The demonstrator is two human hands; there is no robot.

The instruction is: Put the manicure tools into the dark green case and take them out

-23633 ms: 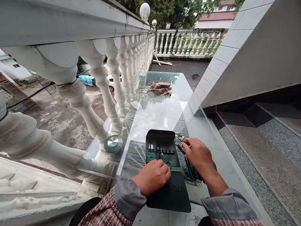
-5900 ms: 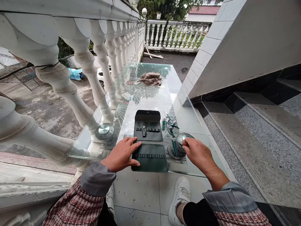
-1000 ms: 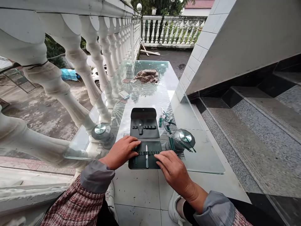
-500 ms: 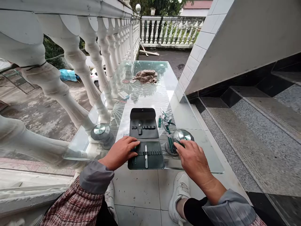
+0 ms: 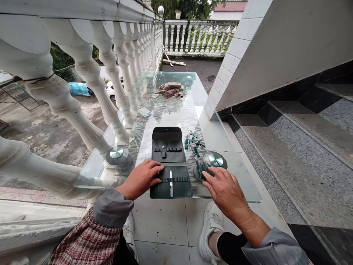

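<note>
A black folding tool case (image 5: 180, 190) lies unfolded on the glass table, with elastic loops across both halves. A slim silver tool (image 5: 171, 184) is tucked upright under the loops of the near half. My left hand (image 5: 145, 176) rests over the case's left edge, fingers stretched and thumb apart; something green shows beside and below the thumb. My right hand (image 5: 224, 186) hovers at the near right, fingers apart, its fingertips beside green-handled tools (image 5: 198, 165). Farther up lies a loose pile of green and silver grooming tools (image 5: 194, 139), including nail clippers and scissors-like pieces.
The glass tabletop (image 5: 237, 162) rests on round metal-capped supports (image 5: 214, 159). A crumpled brown cloth (image 5: 170, 90) and a small card packet (image 5: 144, 112) lie farther off. A white balustrade (image 5: 93, 70) runs along the left; stone steps (image 5: 275, 140) rise on the right.
My right hand has loosened from a dark green tool, its fingers spreading and shifting slightly left and down toward the green-handled tools. My left hand stays on the case.
</note>
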